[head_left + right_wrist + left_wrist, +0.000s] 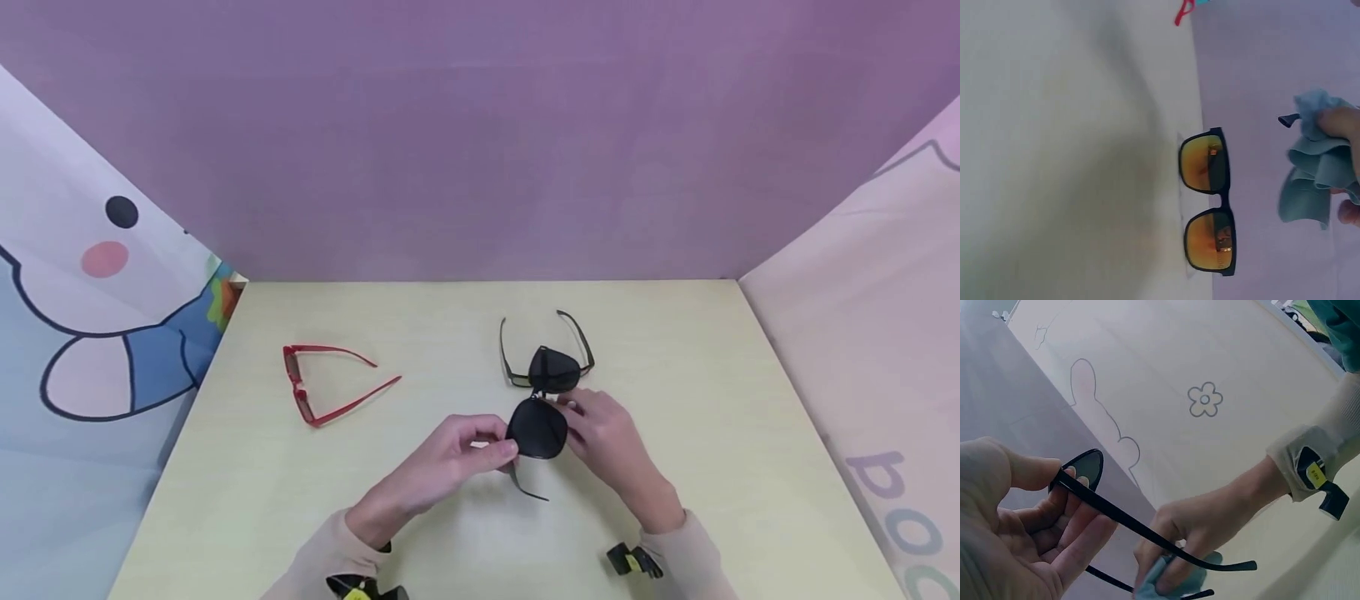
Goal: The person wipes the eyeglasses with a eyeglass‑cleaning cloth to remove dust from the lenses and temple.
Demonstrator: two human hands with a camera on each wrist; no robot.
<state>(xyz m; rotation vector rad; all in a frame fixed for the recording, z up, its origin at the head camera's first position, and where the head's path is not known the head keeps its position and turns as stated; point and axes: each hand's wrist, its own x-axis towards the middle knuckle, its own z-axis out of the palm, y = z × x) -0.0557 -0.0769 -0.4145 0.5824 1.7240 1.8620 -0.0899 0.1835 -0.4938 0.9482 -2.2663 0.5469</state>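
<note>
Black sunglasses (pixel 537 428) are up over the worktop (pixel 420 325), left hand (pixel 450 458) pinching them near 1 hinge! Right hand (pixel 603 437) grips a blue-green cloth (pixel 1316 169) around 1 temple. Just beyond, orange-lensed sunglasses (pixel 1225 199) rest unfolded; red-framed sunglasses (pixel 302 400) lie well off left.

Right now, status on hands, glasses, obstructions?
Left hand pinches black sunglasses. Right hand grips blue cloth. Orange-lensed pair close beyond; red pair clear, leftward.
</note>
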